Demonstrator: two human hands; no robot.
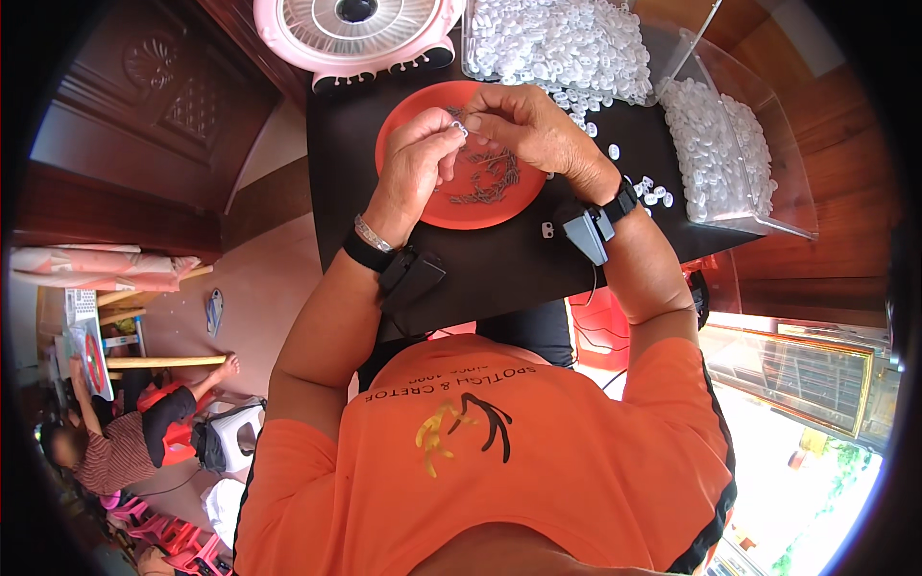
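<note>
Both hands are raised together above the orange plate [437, 206], which lies on the black table [499, 264] and carries a heap of small metal springs [488, 178]. The left hand [415, 171] has its fingers curled in, thumb and forefinger pinching a small white plastic piece [461, 128]; the right hand [533, 130] is also half closed, its fingertips meeting the same piece from the other side. Behind the plate stand clear containers [730, 154] full of similar white pieces, and a pink fan [351, 29] is at the far edge of the table.
</note>
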